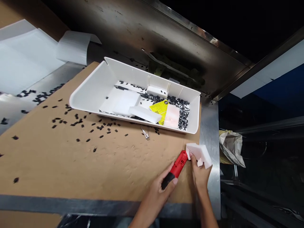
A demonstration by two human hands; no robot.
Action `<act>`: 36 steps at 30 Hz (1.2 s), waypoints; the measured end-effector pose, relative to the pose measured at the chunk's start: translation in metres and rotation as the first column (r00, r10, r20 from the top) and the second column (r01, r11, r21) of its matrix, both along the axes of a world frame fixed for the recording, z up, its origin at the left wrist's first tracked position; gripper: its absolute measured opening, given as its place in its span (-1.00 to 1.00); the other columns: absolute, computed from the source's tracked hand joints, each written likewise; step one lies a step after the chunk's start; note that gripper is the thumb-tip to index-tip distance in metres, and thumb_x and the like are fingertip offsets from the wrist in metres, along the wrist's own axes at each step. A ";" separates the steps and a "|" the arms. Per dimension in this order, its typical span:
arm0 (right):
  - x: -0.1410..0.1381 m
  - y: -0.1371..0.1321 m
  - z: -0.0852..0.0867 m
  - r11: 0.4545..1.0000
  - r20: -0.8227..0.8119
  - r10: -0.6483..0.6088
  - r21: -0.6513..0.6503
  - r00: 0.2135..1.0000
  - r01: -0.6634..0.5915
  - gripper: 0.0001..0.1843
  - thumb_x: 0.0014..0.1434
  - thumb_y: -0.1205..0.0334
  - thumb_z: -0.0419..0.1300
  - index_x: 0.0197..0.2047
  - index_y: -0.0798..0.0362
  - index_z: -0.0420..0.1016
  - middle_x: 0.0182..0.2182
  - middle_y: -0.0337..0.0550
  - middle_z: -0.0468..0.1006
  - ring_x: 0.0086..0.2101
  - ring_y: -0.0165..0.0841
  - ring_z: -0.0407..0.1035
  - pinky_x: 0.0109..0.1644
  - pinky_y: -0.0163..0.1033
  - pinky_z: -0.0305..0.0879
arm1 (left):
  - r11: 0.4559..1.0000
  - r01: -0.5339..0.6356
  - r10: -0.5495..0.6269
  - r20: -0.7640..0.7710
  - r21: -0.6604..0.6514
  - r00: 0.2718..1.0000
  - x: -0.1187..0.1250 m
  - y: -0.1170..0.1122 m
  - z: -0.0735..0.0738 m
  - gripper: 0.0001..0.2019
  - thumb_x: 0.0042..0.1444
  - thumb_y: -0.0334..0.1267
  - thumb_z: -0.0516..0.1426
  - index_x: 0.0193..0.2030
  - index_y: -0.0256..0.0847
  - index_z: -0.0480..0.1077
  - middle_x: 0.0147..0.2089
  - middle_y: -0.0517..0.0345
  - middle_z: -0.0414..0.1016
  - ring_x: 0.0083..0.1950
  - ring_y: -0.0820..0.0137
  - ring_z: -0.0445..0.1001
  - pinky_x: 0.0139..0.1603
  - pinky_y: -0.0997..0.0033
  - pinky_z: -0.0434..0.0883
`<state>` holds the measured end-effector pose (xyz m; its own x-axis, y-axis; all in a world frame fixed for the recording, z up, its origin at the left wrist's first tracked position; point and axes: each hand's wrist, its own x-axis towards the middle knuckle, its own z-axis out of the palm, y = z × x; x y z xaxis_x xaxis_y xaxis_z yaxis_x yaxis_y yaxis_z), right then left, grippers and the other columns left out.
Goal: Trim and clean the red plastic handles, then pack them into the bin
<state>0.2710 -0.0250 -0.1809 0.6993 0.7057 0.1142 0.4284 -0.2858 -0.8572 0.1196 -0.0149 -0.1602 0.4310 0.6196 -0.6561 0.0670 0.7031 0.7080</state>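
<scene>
My left hand [158, 191]: fingers clamped round the red-and-black tool [177, 167], its head just beside the white foam piece [200, 152]. My right hand [201, 174]: fingers clamped on that foam, near the bench [211, 129] edge. White bin [89, 87] beyond, black bits [182, 118] inside.

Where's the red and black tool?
The red-and-black tool is low and right of centre in the head view, gripped in the left hand, its red end beside the white foam piece in the right hand.
</scene>
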 end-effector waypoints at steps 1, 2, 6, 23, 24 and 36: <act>0.001 0.003 -0.002 1.000 -0.001 -0.015 0.005 1.000 0.015 -0.62 0.03 0.00 0.29 -0.29 0.20 0.56 -0.36 0.09 0.64 -0.40 -0.18 0.53 -0.32 -0.18 0.49 | 1.000 0.018 -0.018 -0.005 0.013 1.000 -0.002 0.001 0.002 -0.01 -0.12 0.40 0.12 0.35 -0.22 0.13 -0.54 0.21 0.36 -0.62 0.43 0.09 -0.63 0.43 0.08; 0.001 0.005 -0.003 1.000 -0.003 -0.004 0.009 1.000 0.004 -0.62 0.03 -0.01 0.29 -0.29 0.19 0.56 -0.36 0.07 0.65 -0.39 -0.19 0.54 -0.31 -0.19 0.50 | 0.999 0.034 -0.034 -0.010 0.016 0.999 -0.003 0.003 0.004 0.00 -0.11 0.40 0.11 0.36 -0.24 0.12 -0.55 0.23 0.34 -0.62 0.44 0.06 -0.63 0.43 0.06; 0.005 0.006 -0.006 0.997 -0.025 0.076 -0.012 0.997 -0.076 -0.64 0.05 0.02 0.27 -0.25 0.18 0.57 -0.33 0.06 0.66 -0.35 -0.18 0.55 -0.27 -0.19 0.50 | 0.994 0.088 -0.086 -0.044 0.058 0.995 -0.010 0.012 0.008 -0.04 -0.03 0.36 0.05 0.36 -0.34 0.11 -0.57 0.28 0.28 -0.60 0.48 -0.01 -0.62 0.47 -0.02; 0.010 0.015 0.011 0.929 0.116 0.369 -0.058 0.922 -0.365 -0.74 0.13 0.35 0.12 -0.13 0.08 0.55 -0.26 -0.04 0.63 -0.25 -0.19 0.54 -0.18 -0.16 0.47 | 0.968 0.201 -0.184 -0.118 0.148 0.976 -0.026 0.030 0.005 -0.30 0.09 0.15 0.04 0.32 -0.18 0.23 0.28 -0.03 0.34 -0.43 0.36 0.25 -0.37 0.34 0.27; 0.010 0.014 0.011 0.921 0.113 0.388 -0.057 0.915 -0.384 -0.73 0.13 0.36 0.13 -0.11 0.07 0.55 -0.25 -0.05 0.63 -0.25 -0.20 0.54 -0.17 -0.17 0.47 | 0.967 0.202 -0.185 -0.120 0.153 0.975 -0.026 0.030 0.005 -0.30 0.09 0.14 0.04 0.31 -0.19 0.23 0.28 -0.03 0.34 -0.45 0.37 0.23 -0.37 0.34 0.27; 0.027 0.010 0.028 0.875 -0.014 0.475 -0.101 0.880 -0.473 -0.80 0.14 0.26 0.19 -0.17 0.00 0.58 -0.23 -0.10 0.63 -0.22 -0.21 0.51 -0.11 -0.14 0.43 | 0.915 0.368 -0.340 -0.173 0.169 0.925 -0.039 0.052 0.026 -0.33 0.06 0.07 0.09 0.29 -0.21 0.28 -0.40 0.12 0.57 -0.53 0.34 0.29 -0.50 0.41 0.28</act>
<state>0.2976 -0.0149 -0.1533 0.2773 0.9602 0.0328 0.5430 -0.1285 -0.8298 0.0808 0.0371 -0.1342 0.5601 0.5642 -0.6066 0.3917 0.4649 0.7940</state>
